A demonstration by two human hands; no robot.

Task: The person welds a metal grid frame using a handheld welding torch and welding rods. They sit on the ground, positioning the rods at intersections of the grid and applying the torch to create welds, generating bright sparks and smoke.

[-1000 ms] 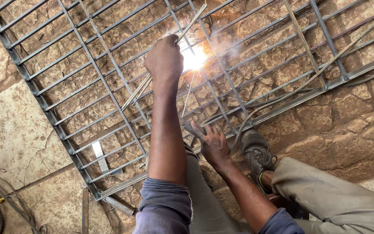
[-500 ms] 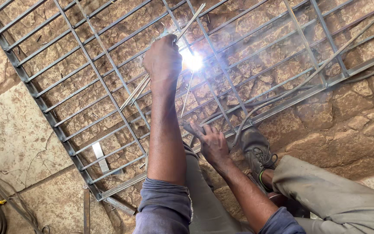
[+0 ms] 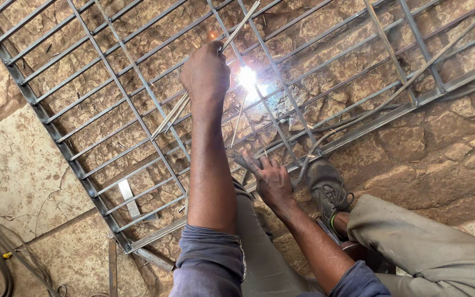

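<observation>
**gratefan:** what's each hand doing there?

**me:** my left hand (image 3: 205,71), upper middle of the frame, is closed tight around a bundle of thin metal rods (image 3: 180,107). they stick out both ways from my fist, up toward the top edge and down-left across the bars. my right hand (image 3: 270,179) is lower, centre frame, fingers curled round the electrode holder (image 3: 241,159), with the welding rod (image 3: 239,118) running up to the bright arc (image 3: 248,78) just right of my left fist.

**gratefan:** and the grate?

**me:** the steel grate (image 3: 111,82) lies flat on the stone floor (image 3: 430,132) and fills the upper frame. my shoe (image 3: 325,184) sits at its lower edge, touching a grey cable (image 3: 369,113). a loose flat metal strip (image 3: 128,199) lies lower left.
</observation>
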